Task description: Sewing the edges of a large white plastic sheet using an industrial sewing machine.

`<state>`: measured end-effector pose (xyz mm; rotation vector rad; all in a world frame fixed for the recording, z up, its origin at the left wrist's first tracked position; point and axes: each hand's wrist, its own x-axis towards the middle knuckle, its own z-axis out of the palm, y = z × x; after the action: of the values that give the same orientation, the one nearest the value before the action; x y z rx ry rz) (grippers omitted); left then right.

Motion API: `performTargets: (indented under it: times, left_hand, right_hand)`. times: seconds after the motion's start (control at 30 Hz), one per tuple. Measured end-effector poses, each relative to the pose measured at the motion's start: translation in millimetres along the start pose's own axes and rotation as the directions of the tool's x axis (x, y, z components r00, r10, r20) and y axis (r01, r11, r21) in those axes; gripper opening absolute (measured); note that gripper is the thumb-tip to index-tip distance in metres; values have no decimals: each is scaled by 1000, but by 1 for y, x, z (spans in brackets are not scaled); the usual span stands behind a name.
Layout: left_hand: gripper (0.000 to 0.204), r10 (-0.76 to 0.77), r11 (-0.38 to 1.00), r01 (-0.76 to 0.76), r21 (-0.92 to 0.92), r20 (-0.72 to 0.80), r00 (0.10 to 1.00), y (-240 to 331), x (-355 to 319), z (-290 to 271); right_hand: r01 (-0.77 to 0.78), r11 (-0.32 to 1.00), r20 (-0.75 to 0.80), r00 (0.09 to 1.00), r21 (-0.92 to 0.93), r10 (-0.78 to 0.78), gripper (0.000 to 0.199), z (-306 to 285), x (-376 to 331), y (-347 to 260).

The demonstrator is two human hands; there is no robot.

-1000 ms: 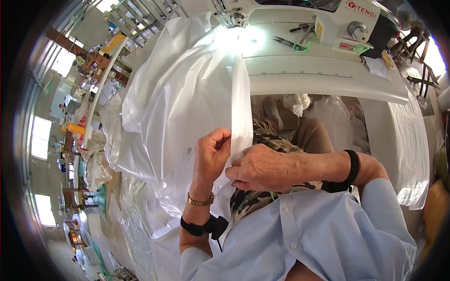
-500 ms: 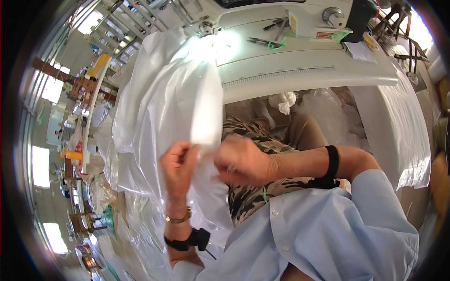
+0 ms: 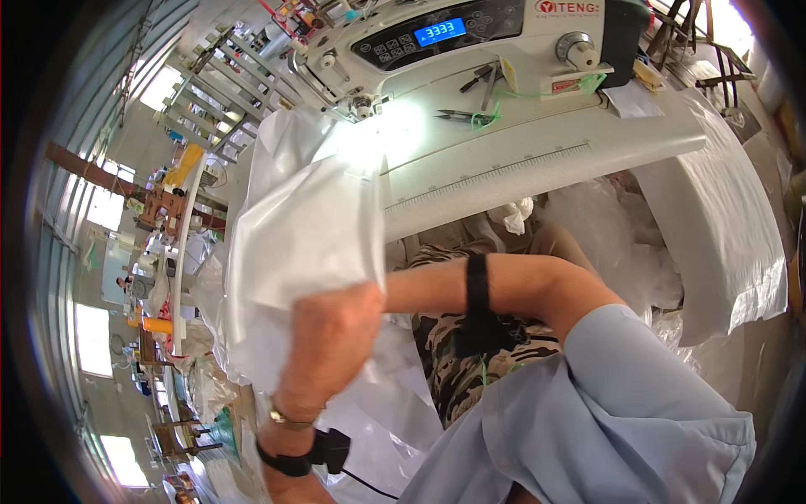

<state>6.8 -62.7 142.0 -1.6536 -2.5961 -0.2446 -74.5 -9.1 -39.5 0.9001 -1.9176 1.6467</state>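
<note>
Blurred left hand (image 3: 329,344) hides the right hand, over a glossy white plastic sheet (image 3: 306,231).
Whether fingers grasp it, I cannot tell; a white sewing machine (image 3: 541,52) stands beyond.

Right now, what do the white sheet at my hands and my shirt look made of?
Sheet: probably thin plastic, satin finish, given its soft sheen and creases; a coated weave is possible. Shirt: cloth, matt, since it folds softly without gloss; fibre unclear.

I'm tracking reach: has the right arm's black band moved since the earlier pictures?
Yes: the black band has shifted left, from below the right end of the ruler to below its middle.
</note>
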Motion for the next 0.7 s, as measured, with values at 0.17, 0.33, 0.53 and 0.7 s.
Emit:
performTargets:
  times: [0.17,0.33,0.53,0.7]
  left_hand:
    - [6,-175,983,168,-79,-91,980,3,-45,113]
    - [11,-529,835,372,-406,-404,746,9,-68,174]
    - [15,-832,47,305,-951,131,539,14,-70,168]
    - [16,-778,-3,297,-955,189,599,11,-78,166]
  right_hand:
    - [137,977,290,953,-165,-85,17,-29,-104,4]
    - [-144,834,680,513,-533,523,16,-136,-66,-65]
    - [356,801,505,860,-481,-79,17,-166,-42,-63]
    - [302,784,373,923,-542,-98,21,-165,-39,-52]
